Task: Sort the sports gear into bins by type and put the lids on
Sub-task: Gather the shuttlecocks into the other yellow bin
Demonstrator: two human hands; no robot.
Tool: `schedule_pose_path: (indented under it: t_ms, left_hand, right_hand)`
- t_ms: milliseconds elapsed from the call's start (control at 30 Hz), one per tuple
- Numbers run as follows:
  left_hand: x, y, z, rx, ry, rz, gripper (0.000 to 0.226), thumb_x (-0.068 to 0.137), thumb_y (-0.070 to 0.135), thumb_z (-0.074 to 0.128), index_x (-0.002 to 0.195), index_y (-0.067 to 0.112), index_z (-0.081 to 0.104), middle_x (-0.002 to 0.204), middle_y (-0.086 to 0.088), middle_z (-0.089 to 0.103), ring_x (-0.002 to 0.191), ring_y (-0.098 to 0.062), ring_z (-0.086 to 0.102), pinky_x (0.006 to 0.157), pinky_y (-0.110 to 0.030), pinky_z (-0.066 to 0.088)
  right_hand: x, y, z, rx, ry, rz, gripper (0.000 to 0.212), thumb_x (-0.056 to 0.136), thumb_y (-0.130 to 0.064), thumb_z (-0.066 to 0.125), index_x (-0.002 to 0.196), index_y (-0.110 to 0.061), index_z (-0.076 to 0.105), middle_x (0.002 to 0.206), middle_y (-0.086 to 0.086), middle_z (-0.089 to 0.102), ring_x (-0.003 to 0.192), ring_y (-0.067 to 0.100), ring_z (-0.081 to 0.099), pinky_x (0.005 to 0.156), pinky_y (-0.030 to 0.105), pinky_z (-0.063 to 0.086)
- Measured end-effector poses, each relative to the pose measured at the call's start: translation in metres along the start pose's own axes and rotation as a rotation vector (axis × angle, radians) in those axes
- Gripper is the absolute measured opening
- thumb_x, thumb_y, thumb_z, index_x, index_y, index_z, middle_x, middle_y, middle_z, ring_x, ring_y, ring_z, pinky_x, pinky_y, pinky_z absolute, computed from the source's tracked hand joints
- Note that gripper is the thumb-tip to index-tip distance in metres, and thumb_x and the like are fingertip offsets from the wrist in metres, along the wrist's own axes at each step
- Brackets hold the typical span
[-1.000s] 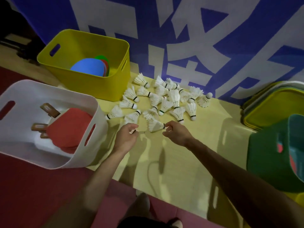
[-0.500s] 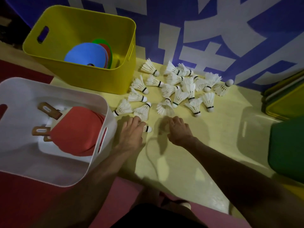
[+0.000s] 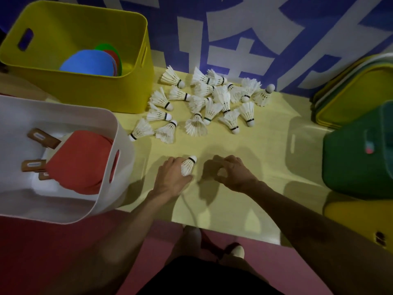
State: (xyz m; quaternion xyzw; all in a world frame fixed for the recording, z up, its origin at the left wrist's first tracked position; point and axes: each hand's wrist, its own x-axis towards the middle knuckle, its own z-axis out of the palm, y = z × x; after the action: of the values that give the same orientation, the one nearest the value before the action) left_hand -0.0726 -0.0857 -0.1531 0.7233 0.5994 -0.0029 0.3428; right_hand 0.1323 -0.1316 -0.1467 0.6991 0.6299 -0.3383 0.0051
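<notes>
Several white feather shuttlecocks [image 3: 212, 101] lie in a loose pile on the yellow floor near the blue wall. My left hand [image 3: 170, 182] is shut on one shuttlecock [image 3: 188, 166], whose cork tip points away from me. My right hand [image 3: 234, 175] hovers just right of it with its fingers curled to the thumb, and I see nothing inside it. The green bin [image 3: 357, 162] stands at the right, and what is in it is too dark to make out. A stack of yellow, white and green lids [image 3: 350, 99] leans behind it.
A yellow bin [image 3: 85, 92] at the back left holds flat blue, green and red discs [image 3: 89, 62]. The white bin [image 3: 121, 133] at the left holds red table tennis paddles [image 3: 83, 162]. My feet [image 3: 236, 251] stand on pink matting at the bottom edge.
My left hand has closed around a shuttlecock and drawn it back from the pile. My right hand has pulled back too and curled its fingers.
</notes>
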Motion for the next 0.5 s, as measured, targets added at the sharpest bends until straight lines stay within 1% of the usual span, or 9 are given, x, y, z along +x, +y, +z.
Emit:
schedule_pose_path:
  t_ms: [67, 100, 133, 167, 233, 333, 433, 500]
  left_hand:
    - [-0.009, 0.013, 0.000, -0.162, 0.021, -0.025, 0.058, 0.076, 0.033, 0.075, 0.126, 0.017, 0.051, 0.117, -0.005, 0.054, 0.107, -0.025, 0.054, 0.089, -0.035, 0.044]
    - [-0.014, 0.020, 0.000, -0.224, 0.040, -0.032, 0.059, 0.075, 0.030, 0.076, 0.126, 0.017, 0.051, 0.119, -0.005, 0.055, 0.107, -0.024, 0.055, 0.087, -0.034, 0.045]
    - [-0.019, 0.028, -0.001, -0.262, 0.062, -0.032, 0.059, 0.074, 0.029, 0.076, 0.126, 0.016, 0.050, 0.120, -0.005, 0.056, 0.106, -0.023, 0.055, 0.085, -0.032, 0.046]
    - [-0.023, 0.035, -0.001, -0.286, 0.082, -0.031, 0.059, 0.074, 0.028, 0.077, 0.124, 0.016, 0.049, 0.120, -0.005, 0.057, 0.104, -0.023, 0.056, 0.082, -0.031, 0.046]
    - [-0.033, 0.054, -0.002, -0.322, 0.128, -0.004, 0.055, 0.073, 0.027, 0.078, 0.119, 0.015, 0.051, 0.117, -0.004, 0.058, 0.101, -0.022, 0.057, 0.079, -0.031, 0.046]
    - [-0.053, 0.094, -0.002, -0.379, 0.187, 0.061, 0.049, 0.073, 0.026, 0.079, 0.113, 0.016, 0.053, 0.111, -0.002, 0.059, 0.097, -0.020, 0.058, 0.076, -0.029, 0.046]
    - [-0.077, 0.135, 0.004, -0.446, 0.188, 0.099, 0.047, 0.074, 0.025, 0.079, 0.114, 0.018, 0.055, 0.110, 0.000, 0.058, 0.094, -0.017, 0.058, 0.071, -0.024, 0.042]
    - [-0.096, 0.159, 0.011, -0.468, 0.197, 0.133, 0.044, 0.074, 0.026, 0.079, 0.112, 0.023, 0.057, 0.112, 0.000, 0.057, 0.094, -0.015, 0.057, 0.069, -0.020, 0.041]
  right_hand:
    - [-0.010, 0.005, -0.007, 0.102, 0.079, 0.003, 0.030, 0.089, -0.027, 0.063, 0.110, -0.006, 0.066, 0.114, 0.016, 0.059, 0.114, 0.028, 0.050, 0.094, 0.025, 0.035]
    - [-0.017, 0.008, -0.012, 0.132, 0.119, 0.009, 0.026, 0.090, -0.025, 0.062, 0.099, -0.001, 0.068, 0.108, 0.017, 0.062, 0.111, 0.027, 0.053, 0.089, 0.022, 0.035]
    - [-0.024, 0.012, -0.018, 0.158, 0.157, 0.014, 0.024, 0.090, -0.022, 0.062, 0.094, 0.001, 0.069, 0.107, 0.017, 0.062, 0.110, 0.027, 0.054, 0.086, 0.021, 0.034]
    - [-0.030, 0.016, -0.025, 0.175, 0.201, 0.008, 0.020, 0.089, -0.018, 0.062, 0.094, 0.001, 0.070, 0.111, 0.019, 0.061, 0.112, 0.028, 0.054, 0.088, 0.022, 0.035]
    - [-0.046, 0.024, -0.040, 0.185, 0.298, -0.023, 0.019, 0.086, -0.011, 0.062, 0.101, -0.003, 0.071, 0.125, 0.021, 0.053, 0.123, 0.031, 0.047, 0.097, 0.026, 0.034]
    - [-0.076, 0.034, -0.072, 0.230, 0.378, 0.019, 0.039, 0.082, -0.013, 0.062, 0.121, -0.012, 0.061, 0.143, 0.013, 0.035, 0.133, 0.028, 0.033, 0.105, 0.029, 0.031]
    - [-0.111, 0.051, -0.101, 0.238, 0.415, 0.048, 0.057, 0.080, -0.021, 0.065, 0.135, -0.020, 0.049, 0.151, 0.006, 0.025, 0.135, 0.024, 0.031, 0.106, 0.034, 0.033]
    - [-0.138, 0.065, -0.115, 0.276, 0.456, 0.071, 0.064, 0.080, -0.028, 0.068, 0.139, -0.022, 0.044, 0.151, 0.004, 0.026, 0.135, 0.022, 0.032, 0.107, 0.034, 0.032]
